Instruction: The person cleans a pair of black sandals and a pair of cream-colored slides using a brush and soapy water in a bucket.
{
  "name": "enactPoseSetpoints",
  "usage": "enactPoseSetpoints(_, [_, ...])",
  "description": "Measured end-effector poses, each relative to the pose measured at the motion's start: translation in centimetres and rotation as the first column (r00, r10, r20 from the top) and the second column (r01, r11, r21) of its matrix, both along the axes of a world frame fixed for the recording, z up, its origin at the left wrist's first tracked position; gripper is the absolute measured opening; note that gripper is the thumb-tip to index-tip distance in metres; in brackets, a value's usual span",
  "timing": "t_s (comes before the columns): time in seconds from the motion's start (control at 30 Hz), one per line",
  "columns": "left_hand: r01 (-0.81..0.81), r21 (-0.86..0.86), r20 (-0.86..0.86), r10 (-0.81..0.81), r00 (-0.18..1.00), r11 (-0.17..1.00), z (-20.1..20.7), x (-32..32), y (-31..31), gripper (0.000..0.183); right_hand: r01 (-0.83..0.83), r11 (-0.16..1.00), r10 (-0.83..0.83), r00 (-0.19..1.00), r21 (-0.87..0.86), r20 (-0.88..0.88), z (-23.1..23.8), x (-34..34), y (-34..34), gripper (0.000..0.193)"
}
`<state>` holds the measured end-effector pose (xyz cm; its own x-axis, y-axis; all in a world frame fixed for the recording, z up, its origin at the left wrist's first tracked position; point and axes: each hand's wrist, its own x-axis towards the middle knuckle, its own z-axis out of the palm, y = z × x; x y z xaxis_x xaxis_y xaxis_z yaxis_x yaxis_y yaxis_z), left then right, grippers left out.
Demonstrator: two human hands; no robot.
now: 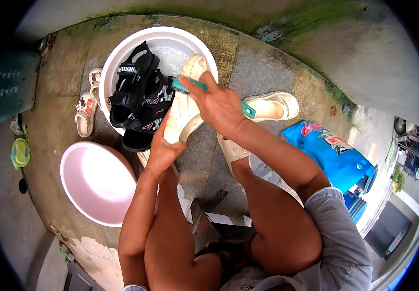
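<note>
My left hand (162,153) grips the heel end of a cream clog (186,106), which is tilted with its sole side partly facing me. In my right hand (219,106) is a green-handled scrub brush (248,110), its bristles against the clog near the toe end. Behind the clog stands a white basin (110,65) holding some sudsy water (169,54). A pair of black sandals (139,92) rests in it, one overlapping the near rim. Another cream clog (272,106) lies on the ground to the right of my right hand.
Left of the white basin sit small decorated clogs (85,114). A pink basin (98,184) tilts at the near left. A blue plastic bag (328,153) lies at the right. Mossy walls (316,29) curve round the far side of the stone floor (214,182).
</note>
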<state>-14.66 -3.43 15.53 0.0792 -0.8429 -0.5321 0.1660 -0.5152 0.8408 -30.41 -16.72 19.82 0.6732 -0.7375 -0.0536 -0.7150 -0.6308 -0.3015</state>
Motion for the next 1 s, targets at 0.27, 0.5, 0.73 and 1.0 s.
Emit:
enactPoseSetpoints(0.27, [0.039, -0.099, 0.041, -0.035, 0.999, 0.994, 0.5, -1.4, -0.7, 0.084, 0.02, 0.987, -0.016, 1.0, -0.162, 0.026, -1.2, -1.5, -1.7, 0.063])
enactPoseSetpoints(0.5, [0.116, 0.013, 0.124, -0.117, 0.985, 0.993, 0.6, 0.5, -0.5, 0.083, -0.112, 0.99, 0.12, 0.988, -0.083, 0.102, 0.1, -0.7, 3.1, 0.063])
enactPoseSetpoints(0.73, [0.074, -0.134, 0.113, -0.059, 0.992, 0.988, 0.8, -1.2, -0.8, 0.083, 0.084, 0.99, -0.087, 0.996, -0.109, -0.016, -0.8, -1.0, -4.9, 0.066])
enactPoseSetpoints(1.0, [0.187, 0.01, 0.162, -0.186, 0.969, 0.982, -1.3, 0.7, 1.5, 0.083, -0.299, 0.942, 0.319, 0.938, -0.149, 0.137, 0.5, -1.1, 4.1, 0.064])
